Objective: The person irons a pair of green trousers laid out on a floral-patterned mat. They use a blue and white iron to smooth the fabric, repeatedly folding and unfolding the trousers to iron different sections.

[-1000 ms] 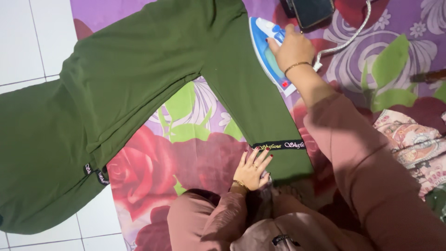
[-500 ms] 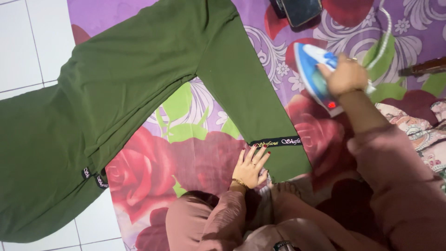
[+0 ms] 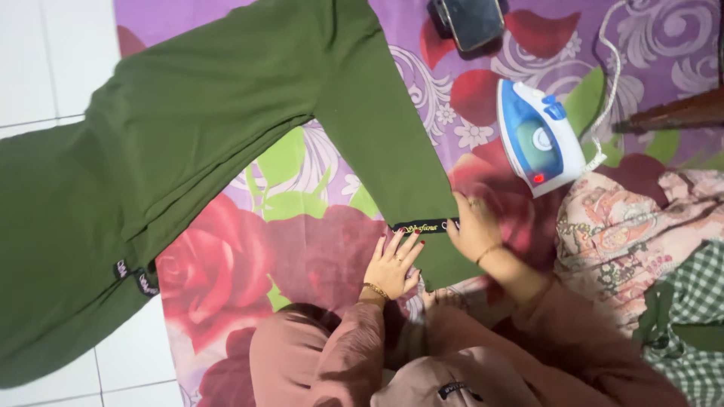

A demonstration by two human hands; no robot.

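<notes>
Head view: green dress [image 3: 188, 143] spread over a floral sheet [image 3: 302, 249], its sleeve [image 3: 385, 143] running lengthwise down toward the person, cuff end nearest. Both hands lie flat with fingers spread on that cuff: left hand [image 3: 394, 264] at its left edge, right hand [image 3: 473, 230] on its right edge, neither gripping. Right of the sleeve stands a blue iron [image 3: 537, 145], apart from both hands and nearer the right one.
</notes>
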